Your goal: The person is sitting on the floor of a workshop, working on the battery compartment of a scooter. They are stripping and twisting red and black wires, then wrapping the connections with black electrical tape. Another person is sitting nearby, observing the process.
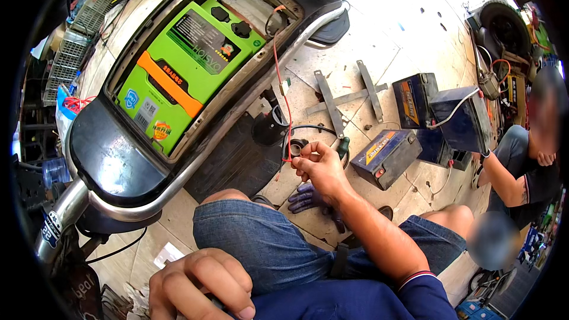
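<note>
My right hand pinches the end of a thin red wire between thumb and fingertips. The wire runs up to the open compartment of a scooter body, where a green battery pack with an orange strap lies. Low in the view and close to me, my left hand has its fingers curled; what they hold, if anything, is hidden. Below my right hand, a dark purple glove rests on the tiled floor. A dark green screwdriver handle shows just right of that hand.
Several dark batteries stand on the floor to the right, near metal brackets. A co-worker's arm reaches toward them. The scooter's metal tube frame edges the compartment. Plastic crates stand at far left.
</note>
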A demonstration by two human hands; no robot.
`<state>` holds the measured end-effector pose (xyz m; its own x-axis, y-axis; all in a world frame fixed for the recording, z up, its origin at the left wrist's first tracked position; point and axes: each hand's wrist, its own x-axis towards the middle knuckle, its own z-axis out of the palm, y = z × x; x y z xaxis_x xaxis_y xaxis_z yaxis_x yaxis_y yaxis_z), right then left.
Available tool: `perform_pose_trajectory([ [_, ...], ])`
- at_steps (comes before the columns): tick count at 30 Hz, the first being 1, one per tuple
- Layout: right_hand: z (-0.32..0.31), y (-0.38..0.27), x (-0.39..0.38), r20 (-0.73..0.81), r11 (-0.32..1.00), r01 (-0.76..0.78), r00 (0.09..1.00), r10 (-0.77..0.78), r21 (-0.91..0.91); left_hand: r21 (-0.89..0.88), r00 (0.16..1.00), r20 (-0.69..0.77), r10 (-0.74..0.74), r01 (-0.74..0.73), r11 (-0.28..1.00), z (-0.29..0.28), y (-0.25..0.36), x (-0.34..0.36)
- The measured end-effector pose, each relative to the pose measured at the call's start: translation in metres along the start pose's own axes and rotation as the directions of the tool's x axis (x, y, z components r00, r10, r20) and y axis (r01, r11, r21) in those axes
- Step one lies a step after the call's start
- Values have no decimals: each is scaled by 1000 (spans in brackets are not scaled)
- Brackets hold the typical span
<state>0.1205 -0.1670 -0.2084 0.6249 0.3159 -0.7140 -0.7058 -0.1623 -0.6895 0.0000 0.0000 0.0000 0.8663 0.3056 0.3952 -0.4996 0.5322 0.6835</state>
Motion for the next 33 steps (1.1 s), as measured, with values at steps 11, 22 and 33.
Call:
perform_pose_trajectory([
  [11, -13, 4, -14, 8, 749, 552, 807, -590, -366, -30, 993, 117, -17, 20, 999, -4, -1, 3],
  [22, -14, -53, -35, 103, 443, 722, 574, -812, -531, -20, 986, 163, -32, 36, 999, -4, 1, 1],
  [33, 41, -137, -125, 579, 846, 476, 629, -519, 242, -394, 725, -420, -545, 395, 830, -15, -24, 19],
])
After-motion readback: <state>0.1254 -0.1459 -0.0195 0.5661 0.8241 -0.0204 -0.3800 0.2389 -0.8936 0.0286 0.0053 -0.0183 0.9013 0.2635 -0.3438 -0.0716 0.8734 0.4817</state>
